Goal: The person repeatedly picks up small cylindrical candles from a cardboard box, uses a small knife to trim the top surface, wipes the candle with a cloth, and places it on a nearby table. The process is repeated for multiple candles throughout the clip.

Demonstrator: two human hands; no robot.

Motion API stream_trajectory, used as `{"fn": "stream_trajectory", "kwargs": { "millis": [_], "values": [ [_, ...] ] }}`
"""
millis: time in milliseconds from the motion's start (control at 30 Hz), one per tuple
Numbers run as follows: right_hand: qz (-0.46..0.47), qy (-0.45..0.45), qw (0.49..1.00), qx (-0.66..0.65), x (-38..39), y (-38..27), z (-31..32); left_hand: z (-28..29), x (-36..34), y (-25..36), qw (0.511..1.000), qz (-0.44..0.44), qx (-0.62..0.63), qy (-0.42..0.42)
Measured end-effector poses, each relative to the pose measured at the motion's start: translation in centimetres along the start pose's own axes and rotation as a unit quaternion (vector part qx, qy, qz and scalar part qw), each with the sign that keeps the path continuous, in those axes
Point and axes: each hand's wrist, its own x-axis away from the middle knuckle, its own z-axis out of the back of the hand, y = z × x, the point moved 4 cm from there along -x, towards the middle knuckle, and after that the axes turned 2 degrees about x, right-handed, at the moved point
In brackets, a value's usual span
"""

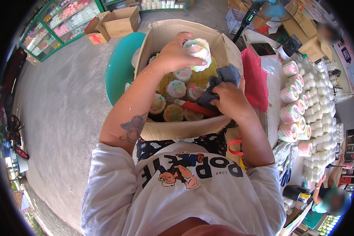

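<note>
My left hand [172,57] is closed round a white, pastel-speckled candle [199,55] with a ridged side, raised above an open cardboard box [173,131]. A dark grey cloth [229,75] is bunched in my right hand [233,100] at the box's right side. Beneath that cloth lies a red-handled tool [196,107], its short metal end showing and the rest covered. Several more speckled candles, among them a round one [176,89], rest in the box on a yellowish surface.
A teal plastic chair [120,70] stands behind the box's left side. On the right, a table carries a pink cloth [254,80], a phone [263,49], pink-striped candles [289,114] and rows of white candles [320,122]. Another person [320,204] is at the lower right.
</note>
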Motion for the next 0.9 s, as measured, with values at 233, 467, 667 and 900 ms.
{"fn": "stream_trajectory", "kwargs": {
  "millis": [233, 467, 667, 900],
  "values": [
    [0.067, -0.169, 0.98, -0.084, -5.6, -5.4, -3.3, 0.9, 1.7, -2.1, 0.804, 0.07, 0.59, 0.028],
    [0.16, -0.152, 0.975, -0.004, -4.6, -4.6, -5.4, 0.4, 2.5, -1.3, 0.865, 0.03, 0.5, 0.002],
    [0.089, -0.104, 0.973, -0.187, -2.7, -3.0, -2.5, 1.5, 2.9, -1.3, 0.907, -0.024, 0.418, 0.038],
    [0.066, 0.158, 0.725, -0.667, -0.4, -0.2, 1.0, 1.8, 3.4, -0.4, 0.974, -0.148, 0.076, 0.152]
  ]
}}
